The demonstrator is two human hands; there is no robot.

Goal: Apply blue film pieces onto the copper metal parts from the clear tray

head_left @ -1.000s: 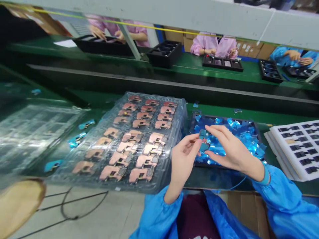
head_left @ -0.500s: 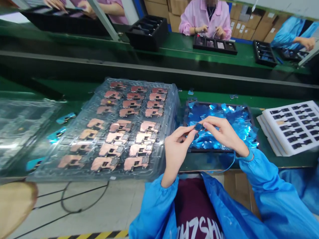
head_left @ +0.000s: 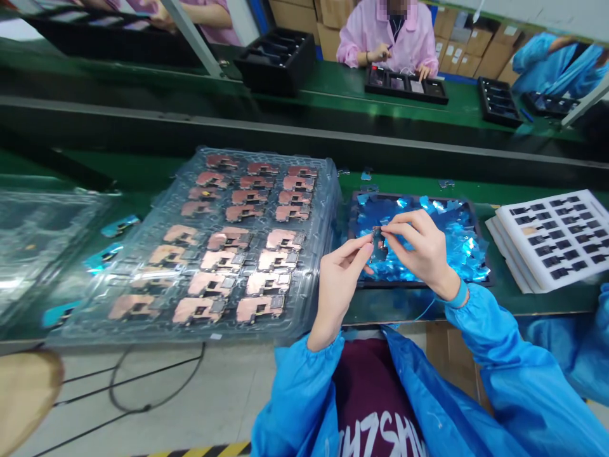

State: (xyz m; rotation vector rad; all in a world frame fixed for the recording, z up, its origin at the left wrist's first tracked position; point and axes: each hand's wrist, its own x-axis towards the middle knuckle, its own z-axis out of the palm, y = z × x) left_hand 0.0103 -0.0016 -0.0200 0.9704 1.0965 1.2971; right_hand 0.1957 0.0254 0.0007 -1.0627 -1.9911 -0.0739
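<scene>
Green work surface (head_left: 143,171) runs along a factory line, with a darker belt behind it and people in pink and blue coats busy on the far side. Up front sits a clear plastic tray (head_left: 328,190) full of copper-coloured parts in neat rows, and just right of it a black tray (head_left: 354,209) heaped with shiny blue film scraps (head_left: 451,235). Further right there's a stack of white sheets (head_left: 552,238) dotted with little dark pieces.

Both hands are raised over the black tray. The left hand (head_left: 340,279) has its grip pinched narrow on a small dark part (head_left: 377,244), thumb and forefinger on its left edge. The right hand (head_left: 423,251) is pinched on the same part from the other side, fingertips at its top corner. Both blue sleeves come in from the bottom of the view.
</scene>
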